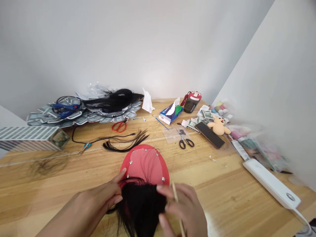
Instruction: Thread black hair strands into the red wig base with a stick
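Note:
In front of me lies a red dome-shaped form (142,163) with a pink mesh panel and several silver pins along it. A thick bundle of black hair (144,207) hangs from its near part, and a few loose strands lie over the mesh. My left hand (100,197) is at the left edge, index finger pressed against the dome and thumb against the hair. Between the fingers of my right hand (185,207) is a thin wooden stick (175,191); this hand is blurred, over the hair's right side. The stick's tip is hard to make out.
Beyond the dome lie a black hair strip (127,141), red-handled scissors (119,126) and black-handled scissors (186,143). A phone (209,135), plush toy (219,125) and white power strip (271,184) are on the right. Tissues (170,113) and a dark jar (192,102) stand near the wall.

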`<action>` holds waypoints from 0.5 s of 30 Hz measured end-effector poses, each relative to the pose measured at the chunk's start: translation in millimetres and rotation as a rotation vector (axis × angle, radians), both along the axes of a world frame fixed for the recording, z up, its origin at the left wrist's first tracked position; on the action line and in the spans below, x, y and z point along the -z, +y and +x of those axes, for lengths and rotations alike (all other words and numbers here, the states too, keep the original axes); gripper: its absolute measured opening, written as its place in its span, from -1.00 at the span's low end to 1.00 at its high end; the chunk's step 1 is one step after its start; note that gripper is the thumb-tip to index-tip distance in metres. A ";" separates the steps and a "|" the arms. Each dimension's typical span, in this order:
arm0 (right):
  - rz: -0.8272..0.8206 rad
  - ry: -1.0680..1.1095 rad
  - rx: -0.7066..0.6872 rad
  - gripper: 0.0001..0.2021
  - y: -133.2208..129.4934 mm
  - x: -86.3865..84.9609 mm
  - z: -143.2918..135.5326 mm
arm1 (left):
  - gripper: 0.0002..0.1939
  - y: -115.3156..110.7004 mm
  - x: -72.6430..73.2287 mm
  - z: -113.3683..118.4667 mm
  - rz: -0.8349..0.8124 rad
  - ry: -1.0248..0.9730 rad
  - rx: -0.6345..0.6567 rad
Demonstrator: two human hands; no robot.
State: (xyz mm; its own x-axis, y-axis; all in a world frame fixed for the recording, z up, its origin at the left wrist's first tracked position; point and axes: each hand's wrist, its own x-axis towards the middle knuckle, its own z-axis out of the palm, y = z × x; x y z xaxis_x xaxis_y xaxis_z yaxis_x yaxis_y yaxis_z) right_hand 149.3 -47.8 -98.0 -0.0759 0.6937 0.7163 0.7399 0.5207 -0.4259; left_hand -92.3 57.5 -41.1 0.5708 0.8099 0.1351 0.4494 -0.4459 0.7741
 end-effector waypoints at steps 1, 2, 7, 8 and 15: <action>0.014 0.013 0.040 -0.72 4.4 -2.4 0.6 | -0.90 -0.3 0.1 0.2 0.015 0.009 0.032; 0.020 0.018 0.071 -0.71 8.7 -3.3 -0.8 | -0.89 -0.5 0.2 0.3 0.036 0.021 0.068; 0.073 -0.185 -0.008 -0.83 22.8 11.7 -18.0 | -0.83 0.2 2.2 -1.9 0.001 0.076 0.112; 0.116 -0.236 -0.019 -0.80 24.1 16.0 -20.1 | -0.83 0.2 3.4 -3.3 -0.020 0.088 0.131; 0.199 -0.400 -0.129 -0.60 17.6 25.6 -7.9 | -0.78 -2.7 17.3 -14.2 -0.081 0.233 0.205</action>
